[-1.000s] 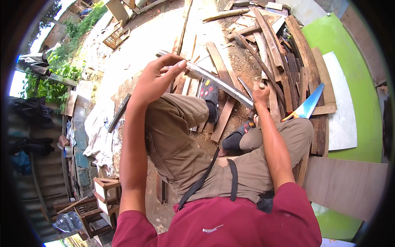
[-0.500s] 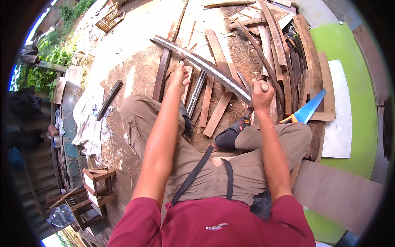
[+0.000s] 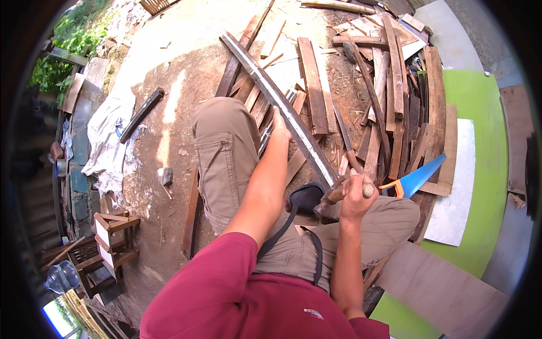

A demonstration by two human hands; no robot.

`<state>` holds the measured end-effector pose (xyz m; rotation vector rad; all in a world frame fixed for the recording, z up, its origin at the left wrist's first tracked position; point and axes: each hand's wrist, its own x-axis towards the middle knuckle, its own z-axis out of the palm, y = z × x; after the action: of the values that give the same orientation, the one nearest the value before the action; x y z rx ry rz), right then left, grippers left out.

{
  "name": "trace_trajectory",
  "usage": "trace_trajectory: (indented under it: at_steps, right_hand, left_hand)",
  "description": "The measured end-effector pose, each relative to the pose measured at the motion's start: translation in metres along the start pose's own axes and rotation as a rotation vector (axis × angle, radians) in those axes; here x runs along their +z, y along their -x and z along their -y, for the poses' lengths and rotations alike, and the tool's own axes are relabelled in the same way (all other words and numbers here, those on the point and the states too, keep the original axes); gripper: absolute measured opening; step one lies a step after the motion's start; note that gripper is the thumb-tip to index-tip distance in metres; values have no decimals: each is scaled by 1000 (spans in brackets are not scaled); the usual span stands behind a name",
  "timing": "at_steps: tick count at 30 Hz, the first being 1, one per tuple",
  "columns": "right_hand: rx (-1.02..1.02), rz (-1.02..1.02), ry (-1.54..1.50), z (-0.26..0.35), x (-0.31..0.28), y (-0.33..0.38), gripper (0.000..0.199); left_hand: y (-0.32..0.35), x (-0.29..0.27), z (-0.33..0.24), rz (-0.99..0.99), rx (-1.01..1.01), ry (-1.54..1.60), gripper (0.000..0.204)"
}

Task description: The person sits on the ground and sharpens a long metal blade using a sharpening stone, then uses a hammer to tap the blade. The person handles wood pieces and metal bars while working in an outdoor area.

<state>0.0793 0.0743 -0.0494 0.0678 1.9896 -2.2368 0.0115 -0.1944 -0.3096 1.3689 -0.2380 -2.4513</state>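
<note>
Gripping, right hand: our right hand (image 3: 357, 195) is curled into a fist around the wooden handle of a hammer (image 3: 337, 195), fingers wrapped tight and pressed together; the dark head points left, just beside the near end of the long strip.
Left hand: our left hand (image 3: 280, 129) lies on the long pale strip (image 3: 282, 107), palm down. The fingers seem folded over its edge, but we cannot tell how far they close.
Long strip: it runs slantwise from the far dirt toward our lap, its near end just above the right knee and touching the loose slats under it.
Shoe: a dark shoe (image 3: 306, 196) sits between our two knees, just below the strip's near end.
Saw: a handsaw (image 3: 416, 179) with a blue blade and orange handle lies right of our right hand, on the boards near the green sheet.
Wood pile: brown planks and slats (image 3: 389, 96) are heaped ahead and to the right, crossing each other at many angles.
Ground: bare packed dirt (image 3: 169, 113) with chips and sawdust, sunlit in patches. A dark bar (image 3: 141, 114) lies on it to the left, beside a crumpled white sheet (image 3: 107, 141).
Right edge: a green board (image 3: 480, 113) with a pale panel (image 3: 457, 186) on top.
Left edge: small wooden stools (image 3: 110, 237), well apart from us, and green plants beyond. We work outdoors.
</note>
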Motion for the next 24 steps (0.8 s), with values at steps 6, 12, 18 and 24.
trace_trajectory:
  at_steps: [6,12,18,24]
  right_hand:
    - [-106,-103,33,-22,-15,-7,34]
    - [-114,-91,-73,-37,-22,-44,30]
    - [-324,132,135,-41,13,-105,32]
    - [-404,332,208,-36,75,-157,32]
  left_hand:
    - [13,4,30,-161,72,-38,83]
    - [27,0,14,-106,198,167,72]
    - [50,-5,-30,-8,281,373,82]
    - [52,-49,-52,-48,269,473,87]
